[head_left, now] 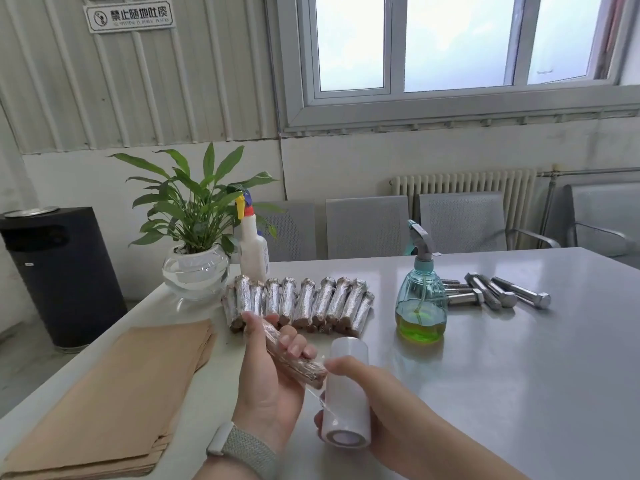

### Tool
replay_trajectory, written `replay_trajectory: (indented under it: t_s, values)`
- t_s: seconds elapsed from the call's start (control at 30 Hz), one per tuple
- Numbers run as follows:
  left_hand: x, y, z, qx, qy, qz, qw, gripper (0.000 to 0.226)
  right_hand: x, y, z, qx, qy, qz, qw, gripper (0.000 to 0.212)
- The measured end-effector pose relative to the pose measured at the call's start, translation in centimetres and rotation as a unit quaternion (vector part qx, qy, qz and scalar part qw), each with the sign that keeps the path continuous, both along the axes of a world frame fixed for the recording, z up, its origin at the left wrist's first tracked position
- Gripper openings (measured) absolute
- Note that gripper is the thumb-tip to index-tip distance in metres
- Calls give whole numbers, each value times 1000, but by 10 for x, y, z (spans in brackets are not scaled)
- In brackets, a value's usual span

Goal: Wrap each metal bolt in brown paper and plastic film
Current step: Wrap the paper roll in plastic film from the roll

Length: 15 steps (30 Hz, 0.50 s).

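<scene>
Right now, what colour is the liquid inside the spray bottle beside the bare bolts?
Green liquid, seen in the head view.

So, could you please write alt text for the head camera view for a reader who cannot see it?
Left hand holds a paper-wrapped bolt while the right hand holds a roll of plastic film against it. Behind lie a row of wrapped bolts, bare bolts, a green spray bottle and brown paper sheets.

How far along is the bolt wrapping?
Done: a row of wrapped bolts on the table. In hand: left hand holds a papered bolt while right hand applies the film roll. Left: several bare bolts.
</scene>
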<state>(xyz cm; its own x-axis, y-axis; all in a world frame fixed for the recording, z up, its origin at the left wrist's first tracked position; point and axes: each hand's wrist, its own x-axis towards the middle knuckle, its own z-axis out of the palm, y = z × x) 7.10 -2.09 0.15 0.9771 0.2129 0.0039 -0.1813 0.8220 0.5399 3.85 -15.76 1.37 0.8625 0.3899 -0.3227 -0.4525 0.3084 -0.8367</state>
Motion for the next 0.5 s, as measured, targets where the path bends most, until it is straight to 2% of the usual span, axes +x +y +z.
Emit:
replay_trajectory:
  t_s: [0.1, 0.23, 0.33, 0.43, 0.5]
  values:
    - [-3, 7, 5, 5, 14, 4, 1000, 48, -1, 2, 0, 0, 16, 31, 999, 41]
    - [-3, 17, 11, 61, 29, -5, 998, 64, 1, -2, -3, -61, -63, 40, 995, 43]
    - [-1, 19, 9, 143, 40, -26, 989, 59, 2, -8, -2, -91, -92, 39, 991, 42]
    - [-2, 14, 7, 191, 31, -71, 979, 34, 4, -15, 3, -113, -96, 32, 988, 45]
    - [-3, 11, 4, 217, 23, -81, 973, 31, 7, -20, 6, -134, -102, 20, 986, 53]
